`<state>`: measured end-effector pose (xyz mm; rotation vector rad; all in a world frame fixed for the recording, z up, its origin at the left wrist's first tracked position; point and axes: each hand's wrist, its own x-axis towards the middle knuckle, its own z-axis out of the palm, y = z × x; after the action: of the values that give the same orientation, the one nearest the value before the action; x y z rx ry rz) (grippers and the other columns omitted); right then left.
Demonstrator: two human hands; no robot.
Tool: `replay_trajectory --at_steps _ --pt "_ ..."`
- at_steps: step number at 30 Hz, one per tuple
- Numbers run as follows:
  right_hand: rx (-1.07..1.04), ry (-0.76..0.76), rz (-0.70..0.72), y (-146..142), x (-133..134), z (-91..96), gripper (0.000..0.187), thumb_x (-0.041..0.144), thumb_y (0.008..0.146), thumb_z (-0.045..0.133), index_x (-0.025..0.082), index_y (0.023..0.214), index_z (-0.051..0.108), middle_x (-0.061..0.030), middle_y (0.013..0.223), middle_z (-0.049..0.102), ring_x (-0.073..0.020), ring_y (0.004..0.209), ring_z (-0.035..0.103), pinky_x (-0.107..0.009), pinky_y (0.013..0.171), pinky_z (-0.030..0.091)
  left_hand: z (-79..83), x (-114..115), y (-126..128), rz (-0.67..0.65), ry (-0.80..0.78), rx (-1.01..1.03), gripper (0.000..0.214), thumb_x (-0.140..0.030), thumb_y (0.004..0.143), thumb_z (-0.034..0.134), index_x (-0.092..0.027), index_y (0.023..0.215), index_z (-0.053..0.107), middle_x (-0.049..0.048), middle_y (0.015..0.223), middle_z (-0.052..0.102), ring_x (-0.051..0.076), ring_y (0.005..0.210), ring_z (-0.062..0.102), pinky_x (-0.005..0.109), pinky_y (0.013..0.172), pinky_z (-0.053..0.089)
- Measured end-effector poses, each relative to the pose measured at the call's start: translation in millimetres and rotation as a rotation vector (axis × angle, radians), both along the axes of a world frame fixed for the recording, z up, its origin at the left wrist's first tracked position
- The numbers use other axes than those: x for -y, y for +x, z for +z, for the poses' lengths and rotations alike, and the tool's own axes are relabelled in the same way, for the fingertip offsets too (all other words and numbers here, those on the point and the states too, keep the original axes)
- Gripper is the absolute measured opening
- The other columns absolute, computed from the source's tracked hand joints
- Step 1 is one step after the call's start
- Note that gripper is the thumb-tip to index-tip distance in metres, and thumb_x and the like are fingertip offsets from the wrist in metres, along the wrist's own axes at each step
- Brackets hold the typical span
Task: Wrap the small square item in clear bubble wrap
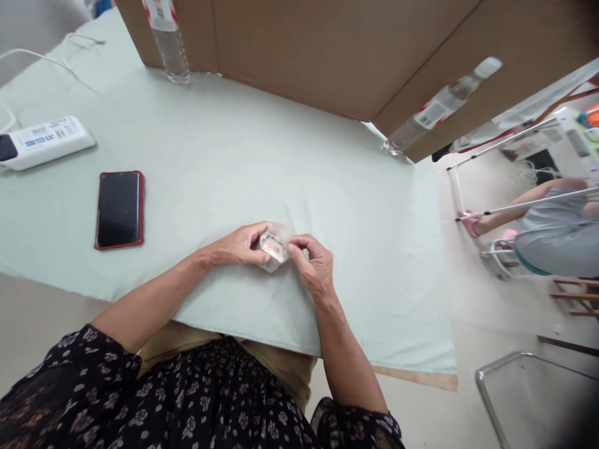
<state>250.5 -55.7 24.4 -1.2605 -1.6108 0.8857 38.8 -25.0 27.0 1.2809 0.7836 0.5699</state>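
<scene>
In the head view, my left hand (241, 246) is wrapped round a small hexagonal clear box (273, 248), its thumb on the near side and its fingers behind. Something pale and pinkish shows inside it, too small to name. Thin clear film seems to stand up at the box's far side. Close to the box's right edge, my right hand (313, 262) has thumb and forefinger pressed together. What lies in that pinch is too small to make out. Both hands are just above the green tablecloth (224, 168), near the table's front edge.
A phone in a red case (120, 210) lies at left, near a white device (49, 142) and a white cable (42, 57). Water bottles, one at left (171, 53) and one at right (437, 109), stand against a cardboard panel (299, 53). Another person (556, 227) sits at far right.
</scene>
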Motion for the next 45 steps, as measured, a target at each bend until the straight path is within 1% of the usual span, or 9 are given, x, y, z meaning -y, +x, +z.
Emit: replay_trajectory --at_steps 2,5,10,13,17,24,33,40,45 --pt "-0.007 0.012 0.055 -1.0 0.8 1.4 0.01 0.028 0.09 0.063 0.023 0.084 0.07 -0.0009 0.084 0.072 -0.0163 0.078 0.064 -0.031 0.075 0.052 3.6 -0.2 -0.2 -0.009 -0.016 -0.004 0.056 -0.024 0.071 0.07 -0.018 0.126 0.06 0.0049 0.107 0.067 0.019 0.095 0.064 0.03 0.084 0.049" --pt "-0.018 0.019 0.088 0.2 1.4 -0.5 0.009 0.031 0.089 0.065 0.024 0.091 0.071 -0.0015 0.088 0.072 -0.0167 0.081 0.064 -0.032 0.077 0.052 8.0 -0.7 -0.7 -0.007 -0.055 -0.001 0.046 -0.024 0.068 0.07 -0.017 0.113 0.063 0.0018 0.095 0.066 0.016 0.085 0.061 0.027 0.076 0.046" --pt "-0.053 -0.005 0.069 2.4 1.8 -6.3 0.031 0.042 0.086 0.069 0.024 0.112 0.067 -0.0033 0.097 0.07 -0.0184 0.089 0.065 -0.034 0.081 0.052 10.2 -1.1 -1.5 -0.034 -0.086 -0.022 0.035 -0.024 0.065 0.069 -0.017 0.099 0.063 -0.0021 0.081 0.06 0.013 0.073 0.056 0.024 0.066 0.042" --pt "-0.016 -0.002 0.069 -1.0 0.9 -5.7 0.03 0.045 0.085 0.07 0.024 0.107 0.067 -0.0042 0.1 0.069 -0.0189 0.089 0.064 -0.034 0.08 0.051 10.1 -0.7 -1.4 -0.051 -0.031 -0.052 0.031 -0.023 0.067 0.067 -0.017 0.097 0.063 -0.0029 0.078 0.058 0.012 0.069 0.053 0.023 0.062 0.039" --pt "0.009 0.016 0.033 -9.1 -1.4 -2.9 0.024 0.044 0.086 0.07 0.024 0.099 0.068 -0.0031 0.095 0.067 -0.0165 0.081 0.06 -0.032 0.075 0.051 8.3 -0.3 -0.3 -0.051 0.048 -0.099 0.03 -0.022 0.07 0.066 -0.017 0.099 0.065 -0.0031 0.076 0.058 0.011 0.066 0.051 0.022 0.059 0.037" --pt "-0.021 0.051 -0.021 -17.6 -2.0 -1.9 0.019 0.037 0.094 0.061 0.024 0.087 0.072 -0.0036 0.091 0.068 -0.0187 0.092 0.064 -0.033 0.08 0.052 -0.2 0.2 1.6 -0.023 0.067 -0.071 0.045 -0.026 0.071 0.067 -0.017 0.115 0.065 0.001 0.09 0.066 0.014 0.078 0.059 0.025 0.069 0.045" --pt "-0.048 0.032 -0.008 -18.9 1.6 -0.4 0.011 0.029 0.094 0.063 0.024 0.092 0.073 -0.0016 0.093 0.072 -0.0162 0.085 0.066 -0.031 0.077 0.052 -0.8 2.2 5.9 0.088 0.064 -0.086 0.042 -0.031 0.073 0.067 -0.015 0.112 0.067 0.0009 0.086 0.066 0.013 0.074 0.056 0.025 0.069 0.045" --pt "0.053 0.104 -0.014 -21.0 2.4 -1.6 0.014 0.027 0.095 0.061 0.025 0.091 0.074 -0.0034 0.095 0.074 -0.0176 0.089 0.068 -0.034 0.083 0.055 1.8 0.4 4.8 0.163 0.183 -0.182 0.043 -0.038 0.074 0.067 -0.013 0.109 0.07 -0.0002 0.078 0.064 0.012 0.069 0.052 0.024 0.064 0.042" --pt "0.068 0.128 -0.025 -21.4 1.4 -7.2 0.015 0.028 0.095 0.061 0.026 0.094 0.075 -0.004 0.098 0.072 -0.0184 0.091 0.068 -0.036 0.085 0.056 0.9 -0.5 4.0 0.169 0.203 -0.194 0.04 -0.038 0.076 0.066 -0.013 0.107 0.071 0.0004 0.078 0.065 0.012 0.069 0.054 0.023 0.064 0.043"
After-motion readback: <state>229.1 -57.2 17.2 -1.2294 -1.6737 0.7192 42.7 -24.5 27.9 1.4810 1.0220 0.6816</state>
